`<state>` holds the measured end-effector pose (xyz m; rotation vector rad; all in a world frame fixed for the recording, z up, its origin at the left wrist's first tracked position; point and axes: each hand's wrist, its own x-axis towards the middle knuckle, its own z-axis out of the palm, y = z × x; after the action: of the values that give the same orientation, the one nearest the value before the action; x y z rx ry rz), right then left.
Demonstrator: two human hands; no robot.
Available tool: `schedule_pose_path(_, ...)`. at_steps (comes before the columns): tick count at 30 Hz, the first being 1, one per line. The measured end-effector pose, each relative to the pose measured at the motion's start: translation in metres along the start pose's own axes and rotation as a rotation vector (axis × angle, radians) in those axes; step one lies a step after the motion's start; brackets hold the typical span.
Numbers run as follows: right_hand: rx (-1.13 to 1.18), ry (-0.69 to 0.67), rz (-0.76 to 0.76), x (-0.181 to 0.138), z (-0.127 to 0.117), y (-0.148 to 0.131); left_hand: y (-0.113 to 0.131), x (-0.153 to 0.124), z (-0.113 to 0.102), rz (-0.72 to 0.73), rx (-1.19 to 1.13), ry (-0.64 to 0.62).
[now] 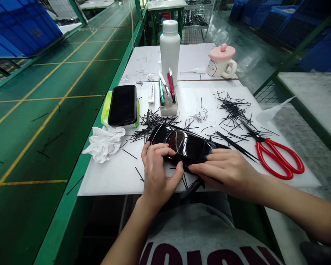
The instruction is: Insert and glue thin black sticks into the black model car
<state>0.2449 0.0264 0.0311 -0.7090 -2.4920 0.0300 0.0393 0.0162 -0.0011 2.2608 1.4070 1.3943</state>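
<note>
A glossy black moulded plastic part lies on the white table in front of me. My left hand grips its near left end, fingers curled over the top and thumb pressed against its near edge. My right hand lies over its right end with the fingers stretched flat along it, pressing it down. A small black tool or piece pokes out under my hands at the table's front edge; what it is stays unclear.
Red-handled scissors lie right of my hands amid several black plastic trimmings. A crumpled white cloth, a black phone, a pen holder, a white bottle and a pink-lidded mug stand farther back. A green conveyor runs along the left.
</note>
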Motion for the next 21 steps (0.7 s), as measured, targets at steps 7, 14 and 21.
schedule_pose_path(7,-0.137,-0.154,-0.104,0.004,-0.003,-0.001,-0.001,0.000,-0.001,-0.001,-0.017,0.000)
schedule_pose_path(14,-0.211,-0.289,-0.108,0.009,-0.013,-0.010,-0.002,0.000,-0.002,-0.012,-0.011,-0.012)
schedule_pose_path(21,-0.232,-0.361,-0.040,0.012,-0.018,-0.015,-0.001,0.001,-0.002,-0.021,-0.029,-0.032)
